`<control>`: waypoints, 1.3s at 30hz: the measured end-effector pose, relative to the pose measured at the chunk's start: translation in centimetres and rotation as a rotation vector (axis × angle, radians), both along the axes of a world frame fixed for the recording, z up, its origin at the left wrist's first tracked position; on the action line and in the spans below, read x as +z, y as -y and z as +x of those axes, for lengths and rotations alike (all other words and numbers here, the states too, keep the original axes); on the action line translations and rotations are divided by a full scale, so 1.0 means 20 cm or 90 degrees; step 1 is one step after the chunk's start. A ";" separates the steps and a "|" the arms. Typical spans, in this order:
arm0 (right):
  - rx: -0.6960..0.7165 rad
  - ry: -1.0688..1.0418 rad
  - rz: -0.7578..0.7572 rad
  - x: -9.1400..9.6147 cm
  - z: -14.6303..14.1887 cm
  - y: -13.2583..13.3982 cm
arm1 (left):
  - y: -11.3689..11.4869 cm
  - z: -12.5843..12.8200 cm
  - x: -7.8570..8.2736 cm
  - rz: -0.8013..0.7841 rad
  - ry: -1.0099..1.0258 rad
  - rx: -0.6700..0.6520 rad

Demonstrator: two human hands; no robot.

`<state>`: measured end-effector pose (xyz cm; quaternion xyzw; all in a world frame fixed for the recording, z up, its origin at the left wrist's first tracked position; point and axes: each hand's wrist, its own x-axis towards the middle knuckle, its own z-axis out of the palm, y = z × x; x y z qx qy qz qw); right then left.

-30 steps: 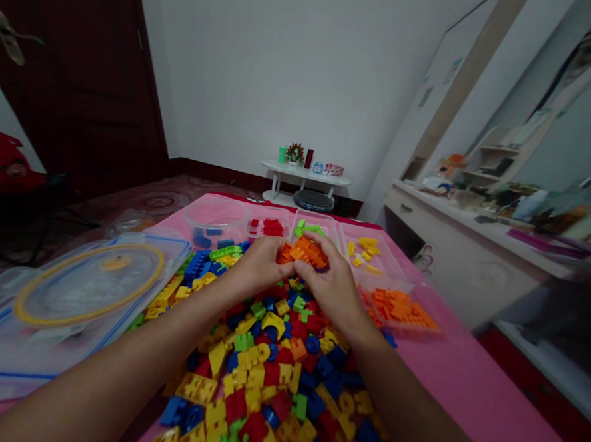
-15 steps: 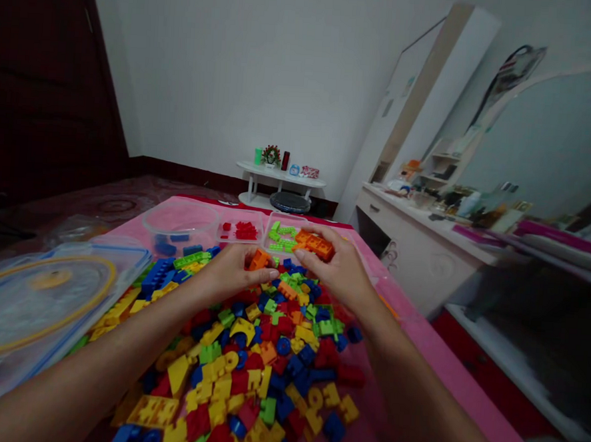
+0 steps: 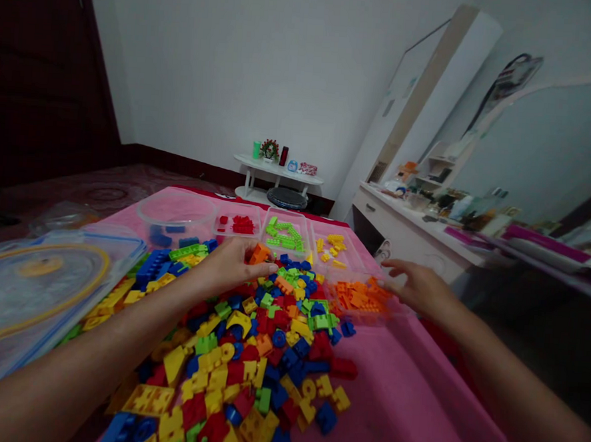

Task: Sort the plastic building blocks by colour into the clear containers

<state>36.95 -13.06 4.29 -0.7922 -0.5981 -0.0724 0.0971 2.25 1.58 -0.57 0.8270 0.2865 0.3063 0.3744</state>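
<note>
My left hand (image 3: 237, 265) is closed around an orange building block (image 3: 260, 253), just above the far part of a mixed pile of building blocks (image 3: 263, 332). Off to the right, my right hand (image 3: 414, 285) is open, fingers apart and pointing left, with no block seen in it. It hovers at the right edge of a clear container (image 3: 370, 315) filled with orange blocks (image 3: 361, 295). The pile holds red, blue, yellow, green and orange pieces of many shapes.
Behind the pile stand clear containers: a round one (image 3: 148, 215) with blue blocks, others with red (image 3: 242, 224), green (image 3: 284, 236) and yellow blocks (image 3: 335, 245). A large clear lid (image 3: 118, 253) lies at the left on the pink table cover (image 3: 405, 388).
My right hand has moved right and down to the container of orange blocks, and the orange blocks it held are out of it. My left hand still grips its orange block.
</note>
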 end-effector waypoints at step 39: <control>0.136 -0.058 0.146 0.03 -0.56 -0.13 | 0.14 0.05 0.03 -0.241 0.085 -0.065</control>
